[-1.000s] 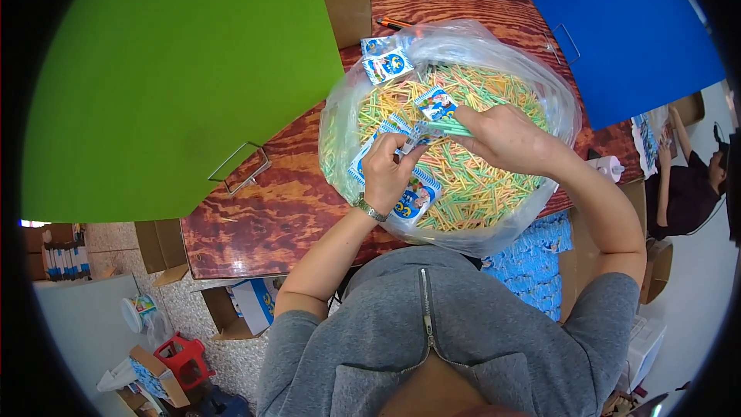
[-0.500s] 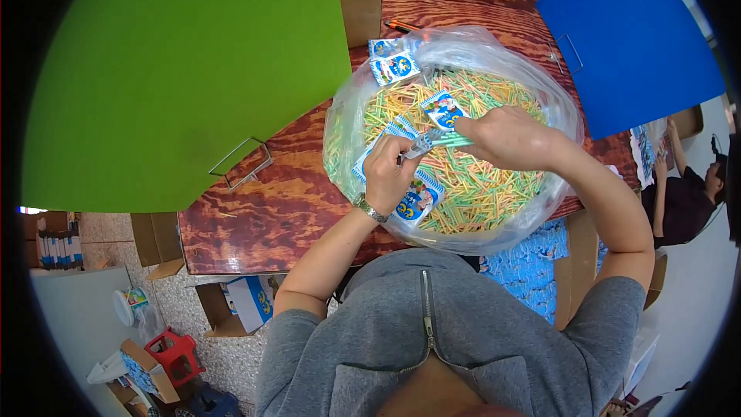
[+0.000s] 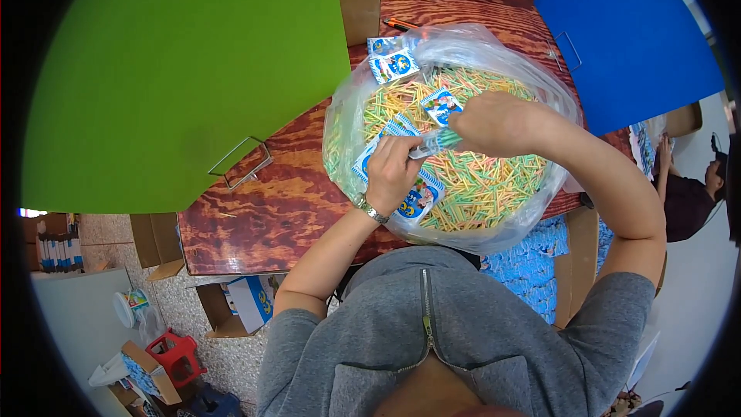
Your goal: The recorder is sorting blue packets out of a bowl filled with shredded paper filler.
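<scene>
Over a big clear plastic bag (image 3: 561, 108) full of thin pastel sticks (image 3: 482, 197), my two hands come together. My left hand (image 3: 391, 174), with a metal watch at its wrist, is closed on a small pale packet (image 3: 425, 146). A small bunch of green sticks (image 3: 448, 137) sits at the packet's mouth, pinched by my right hand (image 3: 498, 125), whose fingertips are partly hidden. Just beyond the right fingers lies a blue-and-white packet (image 3: 441, 104) on the sticks. More such packets (image 3: 422, 194) lie under and beside my left hand, and others (image 3: 395, 66) rest at the bag's far left rim.
The bag stands on a red-brown wood-grain table (image 3: 255, 239). A green panel (image 3: 193, 77) with a handle rises at left, a blue panel (image 3: 629, 46) at right. Cardboard boxes (image 3: 359, 0) stand behind. Blue packets (image 3: 525, 266) fill a box below. Another person (image 3: 691, 201) sits at far right.
My right hand has moved slightly left and turned over, bringing the green sticks into the packet's mouth. My left hand has barely shifted.
</scene>
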